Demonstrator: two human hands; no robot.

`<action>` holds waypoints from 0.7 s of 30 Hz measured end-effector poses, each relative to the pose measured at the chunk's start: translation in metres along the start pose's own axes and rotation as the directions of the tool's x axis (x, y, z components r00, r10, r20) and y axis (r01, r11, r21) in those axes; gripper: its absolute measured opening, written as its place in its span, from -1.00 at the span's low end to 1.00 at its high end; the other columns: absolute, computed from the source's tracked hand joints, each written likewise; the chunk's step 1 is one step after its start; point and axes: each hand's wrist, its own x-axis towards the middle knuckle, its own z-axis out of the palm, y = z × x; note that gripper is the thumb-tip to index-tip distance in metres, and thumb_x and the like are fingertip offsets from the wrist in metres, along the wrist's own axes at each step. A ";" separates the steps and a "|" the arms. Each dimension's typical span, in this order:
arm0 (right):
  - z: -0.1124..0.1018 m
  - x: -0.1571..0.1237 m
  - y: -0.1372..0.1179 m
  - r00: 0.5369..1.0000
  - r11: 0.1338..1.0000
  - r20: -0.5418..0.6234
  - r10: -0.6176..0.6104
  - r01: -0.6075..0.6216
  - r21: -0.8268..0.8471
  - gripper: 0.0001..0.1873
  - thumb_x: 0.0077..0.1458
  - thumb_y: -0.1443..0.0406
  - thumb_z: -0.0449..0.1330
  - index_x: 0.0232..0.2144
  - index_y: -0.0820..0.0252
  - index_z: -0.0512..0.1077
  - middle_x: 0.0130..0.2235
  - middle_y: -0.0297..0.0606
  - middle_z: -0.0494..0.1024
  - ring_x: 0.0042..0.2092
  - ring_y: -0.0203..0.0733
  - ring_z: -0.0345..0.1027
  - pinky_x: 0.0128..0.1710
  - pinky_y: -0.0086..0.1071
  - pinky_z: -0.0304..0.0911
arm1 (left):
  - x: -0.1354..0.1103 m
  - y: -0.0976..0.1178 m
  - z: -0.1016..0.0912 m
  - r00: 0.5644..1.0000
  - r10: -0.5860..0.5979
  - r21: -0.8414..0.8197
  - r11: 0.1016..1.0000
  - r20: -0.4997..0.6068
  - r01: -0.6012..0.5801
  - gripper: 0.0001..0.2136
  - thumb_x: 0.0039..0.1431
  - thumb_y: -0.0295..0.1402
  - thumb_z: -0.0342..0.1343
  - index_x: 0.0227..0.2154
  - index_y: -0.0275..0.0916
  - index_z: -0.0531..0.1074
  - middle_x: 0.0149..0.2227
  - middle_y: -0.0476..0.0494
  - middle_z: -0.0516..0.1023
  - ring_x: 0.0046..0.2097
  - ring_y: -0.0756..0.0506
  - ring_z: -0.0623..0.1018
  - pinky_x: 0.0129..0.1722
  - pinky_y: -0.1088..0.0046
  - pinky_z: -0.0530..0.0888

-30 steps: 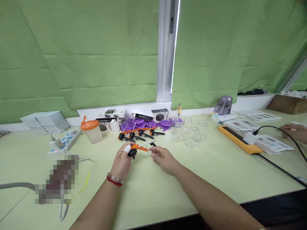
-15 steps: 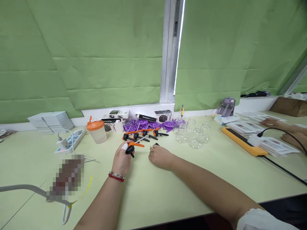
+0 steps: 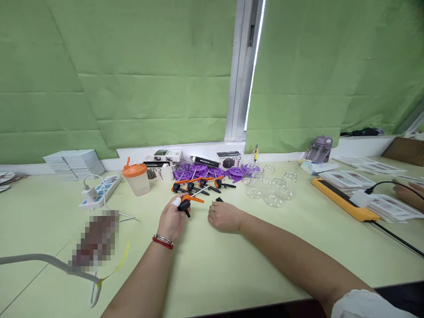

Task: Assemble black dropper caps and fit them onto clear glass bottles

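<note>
My left hand (image 3: 171, 219) is closed around a small orange and black tool (image 3: 188, 202) with a thin metal rod, held just above the table; a white cot covers one fingertip. My right hand (image 3: 223, 217) rests on the table beside it, fingers curled under, next to a small black piece (image 3: 219, 200). Whether that hand holds anything I cannot make out. Just beyond lie several more orange and black tools (image 3: 198, 185) in a row, with purple plastic wheels (image 3: 212, 171) behind them.
Several clear glass jars (image 3: 270, 187) stand right of the tools. An orange-lidded cup (image 3: 137, 178), small boxes (image 3: 164, 156) and a power strip (image 3: 98, 191) lie at the back left. A yellow bar (image 3: 344, 198), cable and printed cards lie right, where another person's hand (image 3: 409, 193) shows.
My right hand has let go of the tool's rod end and dropped to the table, fingers curled. The left hand still grips the tool. My view shifted left.
</note>
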 end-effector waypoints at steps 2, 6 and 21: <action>0.002 -0.001 -0.001 0.999 1.000 -0.039 -0.003 0.003 -0.011 -0.78 0.16 0.47 0.02 -0.38 0.38 0.46 -0.41 -0.06 0.52 -0.32 -0.15 0.34 -0.23 -0.25 0.15 | 0.000 0.000 0.000 1.000 -0.017 -0.011 1.000 0.002 0.017 -0.76 -0.01 -0.33 0.17 -0.29 -0.37 0.54 -0.35 -0.18 0.49 -0.44 -0.01 0.42 -0.41 0.41 0.38; 0.005 -0.004 0.000 0.974 0.999 -0.227 0.021 -0.031 -0.041 -0.79 0.17 0.47 0.00 -0.33 0.36 0.44 -0.38 -0.06 0.52 -0.30 -0.14 0.35 -0.21 -0.24 0.20 | -0.001 0.001 0.000 0.999 -0.045 -0.037 0.998 0.012 0.045 -0.77 -0.02 -0.37 0.17 -0.30 -0.40 0.55 -0.39 -0.18 0.48 -0.44 -0.03 0.42 -0.41 0.40 0.40; -0.061 0.040 0.017 0.353 0.141 -0.102 0.930 -0.085 0.986 -0.92 0.09 0.32 0.07 -0.32 0.18 0.34 -0.40 -0.35 0.44 -0.36 -0.30 0.34 -0.32 -0.41 0.31 | -0.010 0.000 0.009 0.967 -0.230 -0.040 0.971 0.109 0.235 -0.77 0.00 -0.40 0.19 -0.27 -0.42 0.56 -0.29 -0.29 0.54 -0.36 -0.09 0.49 -0.37 0.35 0.46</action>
